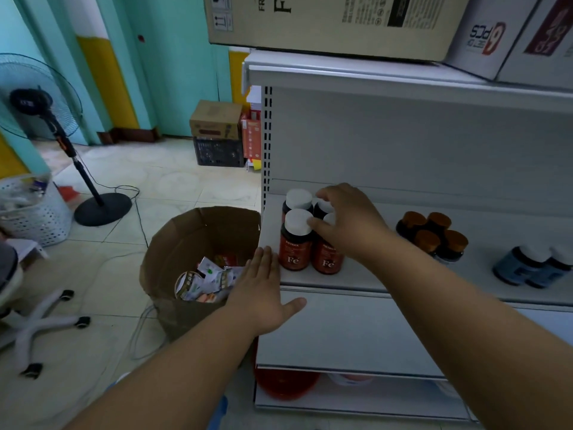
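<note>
Turquoise walls and a pale tiled floor [173, 181] surround the white shelf unit [403, 144] that fills the right of your view. On top of the shelf unit lie big cardboard boxes [328, 23]. Well to the left of the shelf unit stands a pedestal fan [31, 97]. Just beside its left edge, on the floor, sits an open brown paper bag [173, 243] with small packets inside. Four red bottles [294, 246] with white caps stand in a tight square at the left end of the shelf unit's middle board. Further right on that board stand amber-capped bottles [434, 234], then blue bottles [527, 268]. Your right hand [344, 218] reaches over the red bottles, fingers curled down on the caps of the right-hand pair and thumb against the front left cap. Your left hand [263, 290] is flat with straight fingers and holds nothing. Its fingertips are at the shelf unit's left front corner, just beside the front left red bottle.
</note>
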The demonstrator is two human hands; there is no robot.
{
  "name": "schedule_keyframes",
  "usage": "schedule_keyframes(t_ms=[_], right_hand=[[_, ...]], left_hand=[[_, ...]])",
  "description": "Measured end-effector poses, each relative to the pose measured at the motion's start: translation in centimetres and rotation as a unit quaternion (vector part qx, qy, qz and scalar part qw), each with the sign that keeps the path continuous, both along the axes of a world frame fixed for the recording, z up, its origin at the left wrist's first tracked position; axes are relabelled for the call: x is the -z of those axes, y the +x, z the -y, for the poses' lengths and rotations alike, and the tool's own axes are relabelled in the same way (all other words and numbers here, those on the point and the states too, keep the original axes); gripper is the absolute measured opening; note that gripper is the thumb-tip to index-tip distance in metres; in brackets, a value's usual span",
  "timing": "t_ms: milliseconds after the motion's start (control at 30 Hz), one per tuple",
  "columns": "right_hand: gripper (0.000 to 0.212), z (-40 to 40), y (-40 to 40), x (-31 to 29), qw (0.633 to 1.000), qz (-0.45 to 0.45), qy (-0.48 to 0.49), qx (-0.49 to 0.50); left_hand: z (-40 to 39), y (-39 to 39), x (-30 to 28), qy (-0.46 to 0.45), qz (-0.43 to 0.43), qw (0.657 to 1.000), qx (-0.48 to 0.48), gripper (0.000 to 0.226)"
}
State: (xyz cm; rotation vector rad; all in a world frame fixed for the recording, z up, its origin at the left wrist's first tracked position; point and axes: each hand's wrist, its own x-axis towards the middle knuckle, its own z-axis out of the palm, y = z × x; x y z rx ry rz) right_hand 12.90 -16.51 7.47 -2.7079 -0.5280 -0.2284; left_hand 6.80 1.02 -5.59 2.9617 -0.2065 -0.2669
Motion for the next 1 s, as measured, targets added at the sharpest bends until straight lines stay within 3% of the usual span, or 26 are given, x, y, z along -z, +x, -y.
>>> schedule_keyframes(t_ms=[233, 333, 433, 600, 767, 900, 1000], right_hand=[[0.043, -4.3, 4.5, -2.3, 0.998, -0.032, -0.048, -0.021], [0.027, -5.6, 5.8, -2.2, 0.993, -0.055, -0.099, -0.022], [0.033, -6.2, 6.6, -1.9, 0.990, -0.066, -0.122, -0.006], [0.017, -5.9, 6.3, -1.4, 0.997, -0.022, -0.068, -0.007], [0.022, -5.3, 4.5, -2.3, 0.997, 0.061, 0.037, -0.017], [0.026, -4.9, 0.6, -3.4, 0.980, 0.128, 0.154, 0.009], [0.031, -4.7, -2.6, -3.4, 0.951, 0.203, 0.234, -0.001]], left_hand=[[0.1, -0.1, -0.4, 0.028, -0.016, 0.999, 0.002, 0.111], [0.1, -0.1, -0.5, 0.043, -0.025, 0.999, 0.008, 0.112], [0.1, -0.1, -0.7, 0.044, -0.032, 0.999, 0.007, 0.113], [0.0, -0.1, -0.8, 0.041, -0.037, 0.998, 0.011, 0.113], [-0.4, -0.1, -0.8, 0.022, -0.034, 0.999, 0.011, 0.110], [-0.7, -0.9, -2.5, -0.102, 0.031, 0.994, -0.034, 0.101], [-0.9, -2.5, -4.8, -0.256, 0.112, 0.957, -0.078, 0.089]])
